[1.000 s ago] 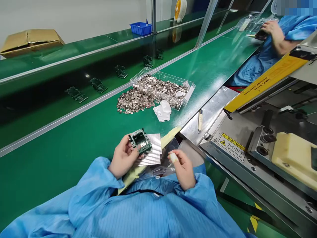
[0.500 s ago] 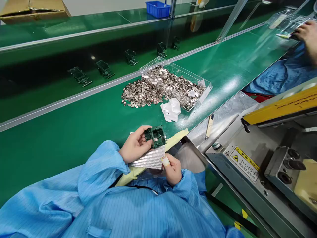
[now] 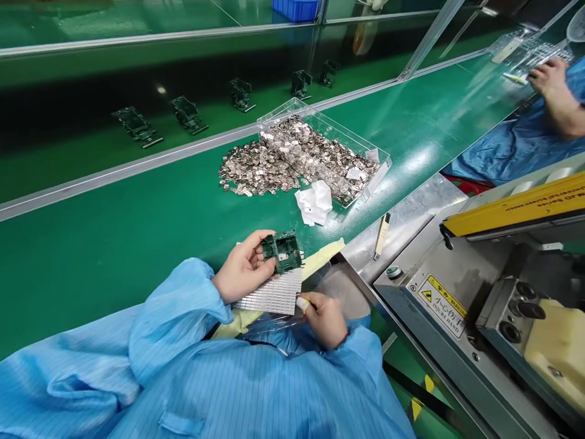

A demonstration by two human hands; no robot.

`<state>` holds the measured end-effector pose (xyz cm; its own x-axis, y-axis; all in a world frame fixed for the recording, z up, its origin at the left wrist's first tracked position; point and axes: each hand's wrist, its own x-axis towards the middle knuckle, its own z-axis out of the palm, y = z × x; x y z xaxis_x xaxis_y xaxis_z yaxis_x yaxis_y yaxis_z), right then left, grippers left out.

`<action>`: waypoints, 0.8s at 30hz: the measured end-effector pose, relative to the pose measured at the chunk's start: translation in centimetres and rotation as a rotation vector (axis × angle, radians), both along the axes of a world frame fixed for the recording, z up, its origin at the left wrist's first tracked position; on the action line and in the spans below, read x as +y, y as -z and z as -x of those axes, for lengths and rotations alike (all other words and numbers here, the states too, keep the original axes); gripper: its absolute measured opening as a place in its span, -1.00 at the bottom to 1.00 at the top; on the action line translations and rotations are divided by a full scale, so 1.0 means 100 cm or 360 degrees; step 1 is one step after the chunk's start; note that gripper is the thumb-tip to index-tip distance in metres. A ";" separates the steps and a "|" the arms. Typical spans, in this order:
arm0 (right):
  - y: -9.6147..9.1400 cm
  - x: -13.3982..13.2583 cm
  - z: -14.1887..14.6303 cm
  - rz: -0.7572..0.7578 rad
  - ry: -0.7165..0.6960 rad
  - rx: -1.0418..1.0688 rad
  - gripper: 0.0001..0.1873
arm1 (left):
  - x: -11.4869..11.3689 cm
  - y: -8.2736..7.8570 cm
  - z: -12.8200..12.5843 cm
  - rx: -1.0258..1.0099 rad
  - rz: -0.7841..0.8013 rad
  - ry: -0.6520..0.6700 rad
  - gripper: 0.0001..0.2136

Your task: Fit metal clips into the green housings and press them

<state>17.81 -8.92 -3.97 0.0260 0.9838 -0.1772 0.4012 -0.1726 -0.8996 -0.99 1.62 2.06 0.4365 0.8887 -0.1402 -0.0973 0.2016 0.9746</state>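
My left hand [image 3: 244, 268] is closed round a dark green plastic housing [image 3: 287, 253], whose open boxy side faces up. Inside the housing a small pale metal piece shows. Beneath it is a sheet of small silver rectangles [image 3: 267, 297] in a grid, partly covered by my left hand. My right hand [image 3: 325, 318] has its fingers curled at the sheet's lower right corner, the thumb tip wrapped in white and yellow and pressed at the edge. The fingers' undersides are hidden. Pale yellow paper [image 3: 322, 257] sticks out from under the sheet.
Many small metal pieces [image 3: 260, 167] lie heaped beside a clear tray [image 3: 384, 167] of more. Crumpled white paper [image 3: 314, 202] is nearer me. Several green housings [image 3: 189, 114] stand behind the rail. A cutter knife [image 3: 382, 236] and machine [image 3: 429, 286] are right; a co-worker's hand [image 3: 548, 76] is beyond.
My right hand has turned, its thumb now pointing left at the sheet's corner instead of up. The view has tilted down slightly. The co-worker's hand has shifted left.
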 end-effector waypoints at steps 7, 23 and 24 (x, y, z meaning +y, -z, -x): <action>-0.059 -0.007 -0.009 -0.0361 0.0126 -0.0267 -0.76 | -0.003 0.005 0.002 -0.0031 -0.0006 -0.0065 -0.54; -0.075 0.029 0.046 -0.0865 0.0423 -0.0173 -0.92 | -0.025 0.000 0.003 0.0086 -0.0560 0.0048 -0.67; -0.076 0.029 0.048 -0.0884 0.0415 -0.0216 -0.92 | -0.025 -0.001 0.003 0.0091 -0.0593 0.0054 -0.68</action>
<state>13.01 -5.98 3.62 0.2638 0.8863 0.3805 0.5259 0.1986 -0.8270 -1.30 -0.90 2.16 0.4675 0.8685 0.1648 -0.0400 -0.1654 0.9854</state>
